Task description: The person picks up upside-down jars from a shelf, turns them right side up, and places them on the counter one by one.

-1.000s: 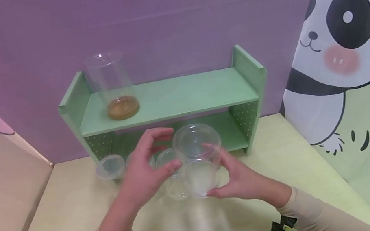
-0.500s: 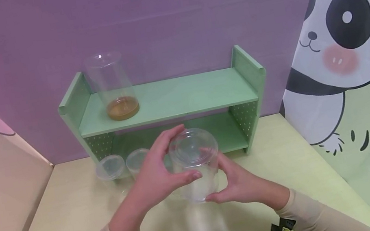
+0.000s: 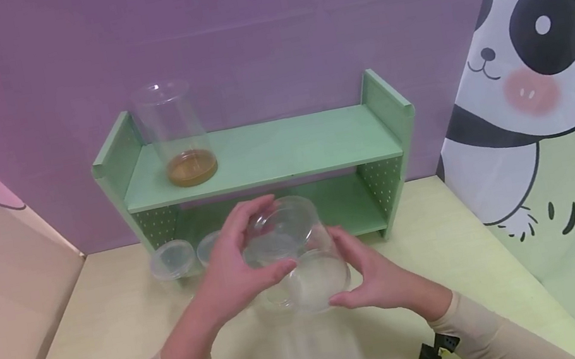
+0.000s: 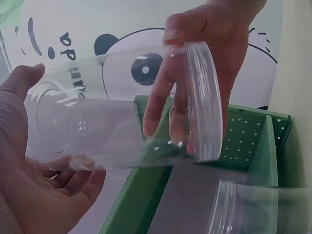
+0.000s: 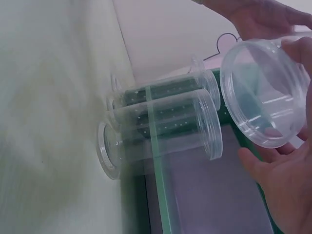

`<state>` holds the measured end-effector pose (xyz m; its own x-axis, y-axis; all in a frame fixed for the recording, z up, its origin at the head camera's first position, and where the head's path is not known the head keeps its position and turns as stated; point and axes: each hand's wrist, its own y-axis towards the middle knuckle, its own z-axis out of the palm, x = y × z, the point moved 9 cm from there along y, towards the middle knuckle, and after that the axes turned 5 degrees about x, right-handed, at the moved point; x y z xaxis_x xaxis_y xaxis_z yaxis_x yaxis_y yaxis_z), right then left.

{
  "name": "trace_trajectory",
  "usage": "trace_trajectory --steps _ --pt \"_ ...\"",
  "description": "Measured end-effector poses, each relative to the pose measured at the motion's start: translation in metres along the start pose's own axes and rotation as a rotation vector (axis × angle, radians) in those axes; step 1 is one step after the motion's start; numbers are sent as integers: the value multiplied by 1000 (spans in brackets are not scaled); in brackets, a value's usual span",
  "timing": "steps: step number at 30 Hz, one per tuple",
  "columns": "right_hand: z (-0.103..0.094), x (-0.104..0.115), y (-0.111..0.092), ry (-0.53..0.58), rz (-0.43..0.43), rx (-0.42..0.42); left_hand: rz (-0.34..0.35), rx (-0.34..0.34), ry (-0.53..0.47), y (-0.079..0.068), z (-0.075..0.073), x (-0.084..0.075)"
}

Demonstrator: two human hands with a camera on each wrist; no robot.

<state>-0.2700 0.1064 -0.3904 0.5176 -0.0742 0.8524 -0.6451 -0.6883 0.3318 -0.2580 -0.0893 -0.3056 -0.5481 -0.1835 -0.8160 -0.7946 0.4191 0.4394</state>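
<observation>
Between both hands, a clear plastic jar (image 3: 318,278) is held above the table, tilted so its upper end leans left. My left hand (image 3: 232,260) grips the upper end, its thumb on the near side and its fingers on the far side. Around the lower part, my right hand (image 3: 370,274) holds on with thumb and fingers spread. In the left wrist view, the jar (image 4: 112,117) lies across the picture, with a thick ring at the end by the right hand (image 4: 214,44). Nothing shows inside it.
A green two-tier shelf (image 3: 287,147) stands against the purple wall. On its upper tier is a tall clear jar (image 3: 171,126) with a brown bottom. Several clear jars (image 3: 172,261) stand before the shelf, partly hidden by the left hand.
My left hand has come in from the left and taken hold of the jar's upper end. The jar has gone from nearly upright to leaning left.
</observation>
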Motion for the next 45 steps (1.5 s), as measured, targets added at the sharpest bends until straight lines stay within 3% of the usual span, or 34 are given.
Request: trace_trajectory --steps 6,11,16,20,28,45 --pt "-12 -2 -3 10 -22 -30 -27 -4 -1 -8 -10 9" --pt "-23 7 -2 10 -142 -56 -38 -5 40 -14 -17 17" --pt "-33 11 -1 100 -194 -68 -41 6 76 -20 -19 24" --pt "-40 11 -1 160 -197 -73 -49 37 97 -24 -16 31" --pt "-47 20 0 156 -221 -76 -54 85 82 -31 -11 37" --pt "-43 29 0 13 -177 66 -71 70 -34 -41 -16 53"
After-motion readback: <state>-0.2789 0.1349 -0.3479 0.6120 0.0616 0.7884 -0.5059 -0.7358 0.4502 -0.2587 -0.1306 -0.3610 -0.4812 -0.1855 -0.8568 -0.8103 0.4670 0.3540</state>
